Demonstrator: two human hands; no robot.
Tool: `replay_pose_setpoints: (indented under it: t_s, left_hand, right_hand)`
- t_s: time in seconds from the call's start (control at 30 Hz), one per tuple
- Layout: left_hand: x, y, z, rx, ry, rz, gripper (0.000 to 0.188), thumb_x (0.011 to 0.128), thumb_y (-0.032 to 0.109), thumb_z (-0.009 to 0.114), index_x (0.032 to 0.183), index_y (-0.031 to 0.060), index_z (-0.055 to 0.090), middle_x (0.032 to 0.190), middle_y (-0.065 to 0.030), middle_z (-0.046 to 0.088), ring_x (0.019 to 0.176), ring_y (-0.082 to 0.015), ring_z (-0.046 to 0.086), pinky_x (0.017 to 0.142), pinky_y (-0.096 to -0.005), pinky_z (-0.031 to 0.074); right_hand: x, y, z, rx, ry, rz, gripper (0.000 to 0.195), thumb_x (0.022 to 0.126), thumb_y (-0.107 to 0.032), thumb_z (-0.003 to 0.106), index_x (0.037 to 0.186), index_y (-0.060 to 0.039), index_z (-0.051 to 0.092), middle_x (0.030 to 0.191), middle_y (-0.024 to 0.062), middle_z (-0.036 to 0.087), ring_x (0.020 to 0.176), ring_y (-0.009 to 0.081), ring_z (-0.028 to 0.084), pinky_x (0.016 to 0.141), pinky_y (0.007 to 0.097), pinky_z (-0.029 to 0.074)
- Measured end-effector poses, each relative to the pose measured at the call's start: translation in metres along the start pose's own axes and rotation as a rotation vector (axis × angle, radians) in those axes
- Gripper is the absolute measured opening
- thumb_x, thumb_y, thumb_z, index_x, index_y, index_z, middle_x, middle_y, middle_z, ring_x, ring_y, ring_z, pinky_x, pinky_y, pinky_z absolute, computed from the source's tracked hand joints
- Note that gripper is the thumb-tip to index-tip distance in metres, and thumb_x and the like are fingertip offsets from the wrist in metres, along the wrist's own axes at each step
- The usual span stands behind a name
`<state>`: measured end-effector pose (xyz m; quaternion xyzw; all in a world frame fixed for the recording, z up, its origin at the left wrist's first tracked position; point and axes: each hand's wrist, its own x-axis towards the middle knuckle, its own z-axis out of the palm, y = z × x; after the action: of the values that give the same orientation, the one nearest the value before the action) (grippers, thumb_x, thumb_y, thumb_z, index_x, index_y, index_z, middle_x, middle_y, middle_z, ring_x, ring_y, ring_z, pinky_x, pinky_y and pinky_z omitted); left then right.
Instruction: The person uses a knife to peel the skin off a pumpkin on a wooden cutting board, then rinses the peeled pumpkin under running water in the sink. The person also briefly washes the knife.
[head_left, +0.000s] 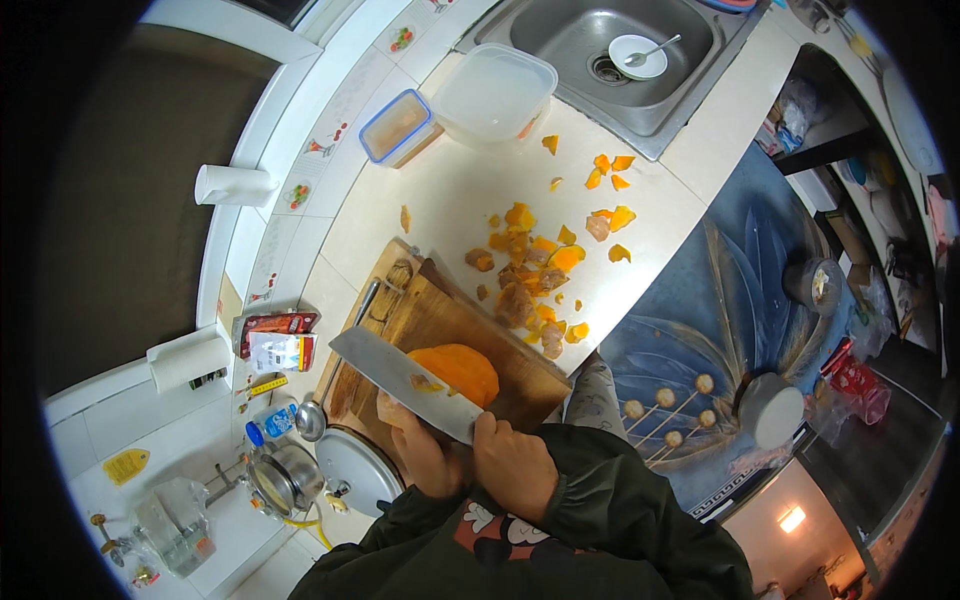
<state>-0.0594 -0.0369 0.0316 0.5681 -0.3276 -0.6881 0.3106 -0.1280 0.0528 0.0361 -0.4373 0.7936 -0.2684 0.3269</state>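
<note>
My right hand grips the handle end of a wide steel cleaver, whose blade slants up to the left. Flecks of rind cling to the blade. Just left of it, my left hand holds a pale orange piece of pumpkin, partly hidden by the cleaver. Beyond the blade, a peeled orange chunk of pumpkin rests on a thick wooden cutting board. Cut rind peelings lie in a heap on the counter past the board.
A clear plastic tub and a blue-rimmed container stand near a steel sink holding a white bowl and spoon. Left of the board are a ladle, a pot lid, a steel pot and packets.
</note>
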Motion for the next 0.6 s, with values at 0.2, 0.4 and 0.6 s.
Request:
replay_pose_setpoints:
  t_s: [0.2,0.4,0.6]
  left_hand:
    - [-0.001,-0.004,-0.004,0.013,-0.044,0.015,0.044,0.100,0.041,0.034,0.122,0.0043,0.046,0.110,-0.0092,0.057,0.098,-0.0224,0.058,0.087,-0.0362,0.047]
    - [0.001,0.000,0.002,0.014,-0.163,0.057,0.047,0.099,0.043,0.036,0.124,0.0045,0.045,0.114,-0.0095,0.056,0.102,-0.0211,0.057,0.088,-0.0358,0.047]
    - [0.002,0.000,0.001,0.082,0.082,0.080,0.047,0.098,0.042,0.042,0.128,0.0056,0.043,0.120,-0.0080,0.054,0.108,-0.0209,0.055,0.093,-0.0351,0.044]
  right_hand:
    - [0.010,0.002,0.006,-0.018,0.037,-0.046,0.009,0.081,-0.008,0.052,0.082,-0.0006,0.046,0.067,0.0133,0.059,0.051,0.0244,0.063,0.041,0.0317,0.048]
    - [0.012,-0.001,0.009,-0.165,0.103,-0.040,0.013,0.076,-0.010,0.057,0.081,-0.0033,0.048,0.065,0.0092,0.057,0.051,0.0206,0.063,0.040,0.0293,0.049]
    - [0.023,0.036,0.022,-0.189,0.163,0.090,0.016,0.077,-0.014,0.059,0.082,-0.0050,0.046,0.065,0.0089,0.056,0.052,0.0223,0.063,0.041,0.0317,0.049]
